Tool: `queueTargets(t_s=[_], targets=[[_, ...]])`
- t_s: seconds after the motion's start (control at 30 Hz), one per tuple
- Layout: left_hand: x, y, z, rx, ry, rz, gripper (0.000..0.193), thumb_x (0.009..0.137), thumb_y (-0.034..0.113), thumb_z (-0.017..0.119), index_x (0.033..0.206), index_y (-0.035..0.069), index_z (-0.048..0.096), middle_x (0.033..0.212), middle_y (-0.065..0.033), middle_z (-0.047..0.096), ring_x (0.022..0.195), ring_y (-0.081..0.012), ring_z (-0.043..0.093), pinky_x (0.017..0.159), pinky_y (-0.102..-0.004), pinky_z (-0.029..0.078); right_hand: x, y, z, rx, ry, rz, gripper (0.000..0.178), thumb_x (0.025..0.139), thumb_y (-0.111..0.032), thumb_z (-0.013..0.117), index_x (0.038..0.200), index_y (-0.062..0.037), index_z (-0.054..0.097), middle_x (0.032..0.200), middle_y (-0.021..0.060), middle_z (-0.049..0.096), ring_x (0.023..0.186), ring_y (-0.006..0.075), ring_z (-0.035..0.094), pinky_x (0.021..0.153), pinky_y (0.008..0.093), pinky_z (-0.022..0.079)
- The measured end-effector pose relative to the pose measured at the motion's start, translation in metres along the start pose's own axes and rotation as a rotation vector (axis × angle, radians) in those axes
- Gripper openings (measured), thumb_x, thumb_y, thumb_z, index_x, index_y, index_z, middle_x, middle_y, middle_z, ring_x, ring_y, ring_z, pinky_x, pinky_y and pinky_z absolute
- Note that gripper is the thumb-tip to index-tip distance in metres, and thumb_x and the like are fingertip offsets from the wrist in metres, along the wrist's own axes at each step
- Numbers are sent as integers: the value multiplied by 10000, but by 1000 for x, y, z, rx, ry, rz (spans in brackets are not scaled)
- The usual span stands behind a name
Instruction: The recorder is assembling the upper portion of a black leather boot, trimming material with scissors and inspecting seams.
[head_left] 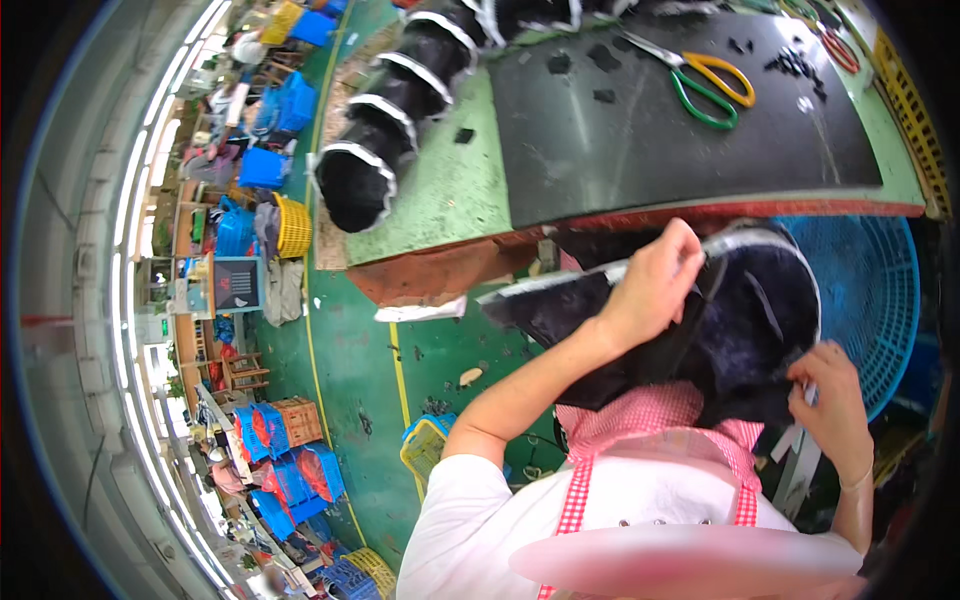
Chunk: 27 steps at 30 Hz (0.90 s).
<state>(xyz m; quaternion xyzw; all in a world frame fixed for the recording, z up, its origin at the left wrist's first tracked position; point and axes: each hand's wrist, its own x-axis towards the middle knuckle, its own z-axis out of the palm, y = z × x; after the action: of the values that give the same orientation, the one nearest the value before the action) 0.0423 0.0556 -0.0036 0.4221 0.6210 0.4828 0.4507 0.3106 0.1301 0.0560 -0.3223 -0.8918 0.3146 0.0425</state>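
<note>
A black, soft-looking piece [765, 300] with a white border along its curved upper edge lies over my lap, below the table edge. My left hand [655, 280] is closed in a pinch on a dark edge or strip of this piece. At the piece's right side, my right hand [830, 385] has its fingers bent together at the border. Something small and pale shows by those fingertips, too small to name. A pink checked apron [640, 415] lies beneath the black piece.
A black mat [600, 150] covers part of the green tabletop [455, 190]. On it lie scissors [676, 62] with green and yellow handles and black scraps [795, 65]. Black white-edged pieces [390, 110] form a long row. A blue basket [880, 300] stands right.
</note>
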Motion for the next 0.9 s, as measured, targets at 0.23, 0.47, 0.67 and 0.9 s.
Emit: queueTargets(t_s=[0.23,0.47,0.67,0.9], targets=[[-8,13,-12,-86,95,-23,94,959,121,536,934,40,495,664,-14,530,458,-66,517,396,-221,400,31,-13,-4,60,204,-127,215,647,-6,740,800,-64,599,957,64,607,955,265,533,886,364,373],[-21,24,-26,-263,21,-64,99,949,116,567,963,28,523,799,-26,585,575,-73,590,468,-203,482,99,-45,19,114,272,-463,188,684,-87,756,853,-104,675,777,-5,604,823,188,558,972,391,329],[-24,15,-43,-418,-43,-144,131,922,101,612,996,20,541,955,-33,580,830,-103,616,628,-276,601,122,-46,28,205,105,-453,200,686,-68,780,844,-98,661,751,-8,602,775,179,532,939,341,341],[-17,10,-54,-403,-146,-213,223,877,55,655,1091,14,607,1066,-50,621,897,-102,609,710,-302,605,127,-45,32,292,-38,-352,323,737,-71,738,952,-92,498,808,34,646,802,200,639,960,324,333]])
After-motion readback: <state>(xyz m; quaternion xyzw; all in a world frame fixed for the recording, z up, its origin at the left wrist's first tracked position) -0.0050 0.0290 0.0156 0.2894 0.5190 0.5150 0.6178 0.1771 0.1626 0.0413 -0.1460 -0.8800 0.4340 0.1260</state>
